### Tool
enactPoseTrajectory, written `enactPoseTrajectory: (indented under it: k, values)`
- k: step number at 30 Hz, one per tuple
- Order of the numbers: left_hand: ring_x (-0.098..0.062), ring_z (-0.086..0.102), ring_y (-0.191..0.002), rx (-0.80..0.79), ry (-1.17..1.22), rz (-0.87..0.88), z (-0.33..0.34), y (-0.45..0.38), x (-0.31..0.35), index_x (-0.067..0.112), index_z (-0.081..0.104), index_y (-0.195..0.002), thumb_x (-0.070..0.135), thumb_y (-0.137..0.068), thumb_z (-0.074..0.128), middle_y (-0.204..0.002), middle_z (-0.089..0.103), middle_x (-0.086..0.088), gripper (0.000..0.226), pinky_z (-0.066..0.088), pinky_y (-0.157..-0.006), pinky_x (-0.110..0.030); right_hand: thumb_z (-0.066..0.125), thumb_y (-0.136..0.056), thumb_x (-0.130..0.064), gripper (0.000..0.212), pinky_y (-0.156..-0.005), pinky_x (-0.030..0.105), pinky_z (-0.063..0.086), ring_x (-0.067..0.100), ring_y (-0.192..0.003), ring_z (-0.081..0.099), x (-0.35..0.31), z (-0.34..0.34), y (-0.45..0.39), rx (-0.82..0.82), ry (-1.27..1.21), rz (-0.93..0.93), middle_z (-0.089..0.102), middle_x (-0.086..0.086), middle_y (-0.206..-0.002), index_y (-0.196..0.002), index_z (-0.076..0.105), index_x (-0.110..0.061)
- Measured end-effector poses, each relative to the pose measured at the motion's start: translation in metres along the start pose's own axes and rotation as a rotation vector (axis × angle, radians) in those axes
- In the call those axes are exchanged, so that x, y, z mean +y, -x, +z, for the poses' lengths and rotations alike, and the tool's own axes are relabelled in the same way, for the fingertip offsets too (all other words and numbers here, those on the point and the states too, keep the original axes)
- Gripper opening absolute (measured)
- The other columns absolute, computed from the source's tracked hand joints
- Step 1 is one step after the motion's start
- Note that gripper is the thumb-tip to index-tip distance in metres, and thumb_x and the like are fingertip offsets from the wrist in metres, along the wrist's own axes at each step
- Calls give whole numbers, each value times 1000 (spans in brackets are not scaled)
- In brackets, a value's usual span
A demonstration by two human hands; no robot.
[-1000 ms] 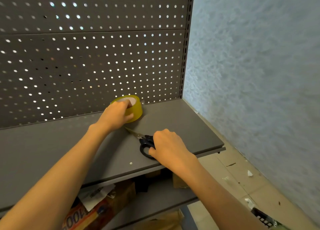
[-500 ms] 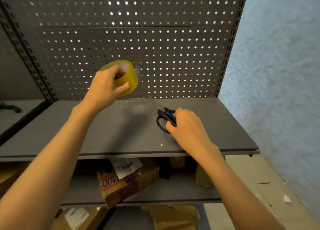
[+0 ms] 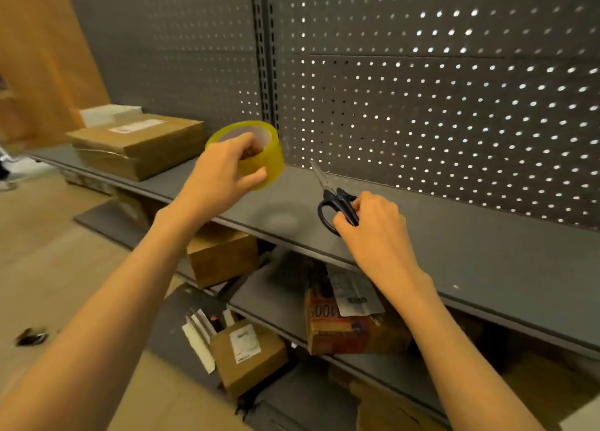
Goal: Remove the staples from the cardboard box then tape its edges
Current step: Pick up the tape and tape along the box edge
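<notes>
Grey shelf edge below tape roll, scissors.

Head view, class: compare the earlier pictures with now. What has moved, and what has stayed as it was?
The left hand has lifted the yellow roll of tape off the grey metal shelf. The right hand has raised the black-handled scissors, blades upward. Both hands keep their holds.

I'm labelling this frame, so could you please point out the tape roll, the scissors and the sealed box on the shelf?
tape [image 3: 272,157]: head view, outer yellow band.
scissors [image 3: 324,211]: head view, black handle loop.
box [image 3: 152,153]: head view, front face.
</notes>
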State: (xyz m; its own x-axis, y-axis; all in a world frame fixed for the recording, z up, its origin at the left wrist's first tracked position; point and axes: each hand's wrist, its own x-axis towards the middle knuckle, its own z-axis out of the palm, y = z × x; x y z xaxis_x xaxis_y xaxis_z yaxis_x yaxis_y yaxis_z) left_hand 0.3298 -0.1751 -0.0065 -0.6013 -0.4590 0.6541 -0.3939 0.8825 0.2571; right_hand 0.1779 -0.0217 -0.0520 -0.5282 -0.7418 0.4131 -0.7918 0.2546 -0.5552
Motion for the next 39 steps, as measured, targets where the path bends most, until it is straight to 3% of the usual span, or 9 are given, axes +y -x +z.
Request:
enactPoseTrajectory:
  k: [5, 17, 23, 27, 31, 36, 39]
  values:
    - [-24, 55, -85, 22, -39, -65, -35, 17, -51, 7, 57, -99, 20, -83, 65, -90, 59, -6, 22, 45, -74, -40, 54, -89, -24, 10, -47, 16, 24, 4, -59, 39, -51, 34, -13, -11, -33, -86, 54, 2, -83, -87, 50, -14]
    - [-25, 55, -81, 29, -73, -56, -118, 37, -207, 6, 56, -95, 15, -81, 65, -88, 59, -4, 19, 45, -70, -41, 55, -89, -27, 16, -48, 21, 33, 18, -68, 53, -185, 144, -60, 48, -36, -119, 59, 4, -79, -86, 55, -11]
    - [-19, 53, -83, 16, -78, -79, -146, 41, -274, 9, 56, -96, 18, -82, 63, -91, 59, -1, 18, 40, -70, -33, 55, -89, -27, 15, -49, 21, 27, 18, -70, 50, -241, 195, -79, 55, -57, -127, 59, 4, -81, -86, 54, -12]
    - [-17, 52, -85, 2, -70, -91, -152, 33, -312, 12, 56, -96, 20, -83, 63, -92, 58, 1, 17, 35, -69, -26, 55, -89, -27, 14, -48, 17, 25, 11, -63, 45, -265, 222, -97, 62, -56, -141, 57, 3, -79, -83, 51, -14]
    - [-16, 52, -86, -5, -70, -99, -148, 16, -348, 12, 56, -99, 20, -83, 62, -94, 57, 2, 18, 33, -69, -25, 54, -89, -28, 17, -49, 24, 29, 19, -70, 51, -279, 248, -125, 45, -34, -128, 58, 5, -81, -87, 55, -10]
    - [-15, 49, -83, -12, -102, -63, -143, -22, -394, 11, 56, -99, 20, -84, 63, -92, 55, 3, 19, 25, -63, -18, 56, -88, -28, 19, -45, 18, 24, 19, -68, 47, -295, 280, -183, 84, -10, -125, 61, 6, -80, -86, 58, -9]
    - [-14, 49, -82, -22, -131, -49, -143, -44, -421, 12, 56, -99, 23, -84, 64, -91, 56, 4, 20, 23, -59, -19, 56, -87, -29, 20, -48, 28, 27, 21, -72, 48, -304, 299, -217, 109, -28, -112, 63, 7, -83, -87, 58, -9]
